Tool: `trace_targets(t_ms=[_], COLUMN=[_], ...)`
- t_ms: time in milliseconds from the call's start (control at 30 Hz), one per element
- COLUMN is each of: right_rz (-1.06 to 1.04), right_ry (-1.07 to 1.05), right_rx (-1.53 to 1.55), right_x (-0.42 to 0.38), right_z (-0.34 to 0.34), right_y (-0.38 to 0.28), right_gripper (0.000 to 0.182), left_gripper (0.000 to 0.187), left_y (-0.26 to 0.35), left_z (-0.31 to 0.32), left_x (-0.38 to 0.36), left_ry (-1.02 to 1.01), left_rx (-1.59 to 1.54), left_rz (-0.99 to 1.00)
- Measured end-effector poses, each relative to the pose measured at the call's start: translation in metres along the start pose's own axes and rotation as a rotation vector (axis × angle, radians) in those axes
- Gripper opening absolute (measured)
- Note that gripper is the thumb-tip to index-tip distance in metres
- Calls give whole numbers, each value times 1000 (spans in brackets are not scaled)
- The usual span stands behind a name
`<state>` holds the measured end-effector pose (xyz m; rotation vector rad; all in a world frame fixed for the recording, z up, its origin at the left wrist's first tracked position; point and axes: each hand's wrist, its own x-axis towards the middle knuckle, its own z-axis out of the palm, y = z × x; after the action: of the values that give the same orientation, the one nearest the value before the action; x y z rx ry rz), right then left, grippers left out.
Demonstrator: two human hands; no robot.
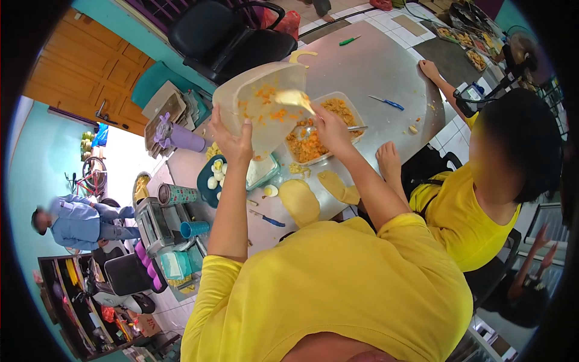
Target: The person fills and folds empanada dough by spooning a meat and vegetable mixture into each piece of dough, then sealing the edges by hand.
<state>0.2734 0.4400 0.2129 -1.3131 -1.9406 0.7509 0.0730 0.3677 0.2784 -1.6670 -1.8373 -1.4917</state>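
– Our left grip (231, 140) clasps the tilted tub (238, 89) by its edge, our right grip (329, 130) a pale spatula (292, 98)!
– Tub's between our grips: likely light, bendy, slick; we'd pinch that edge firmly.

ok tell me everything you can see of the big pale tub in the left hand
The tub is large, pale and translucent, apparently plastic, with orange bits clinging to its inside. It is tipped, its open side towards the filled container. The left hand grips its edge; the right hand holds a spatula at its opening, though contact is unclear. Whether its base meets the table is hidden.
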Motion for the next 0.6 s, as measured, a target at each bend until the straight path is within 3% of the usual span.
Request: trace_targets(t_ms=[67,200,267,400,467,600], right_rz=[-63,-163,-105,-47,190,278], right_ry=[92,158,-11,107,75,-20], right_rx=[282,307,79,191,854,833], right_x=[21,7,-19,6,37,22], right_z=[10,45,57,36,44,39], right_y=[-21,2,41,11,-14,-78], right_gripper=[31,32,31,29,32,33], left_gripper=[68,70,71,69,67,68], left_y=[3,-6,-16,-18,-18,-10], left_z=[-2,-5,-12,-12,-7,0], left_x=[0,-3,1,-5,-4,-3], left_ry=[-37,69,52,-3,18,48], left_rx=[-166,-235,-268,-223,-458,-592], left_rz=[-188,-158,-138,-163,-342,-438])
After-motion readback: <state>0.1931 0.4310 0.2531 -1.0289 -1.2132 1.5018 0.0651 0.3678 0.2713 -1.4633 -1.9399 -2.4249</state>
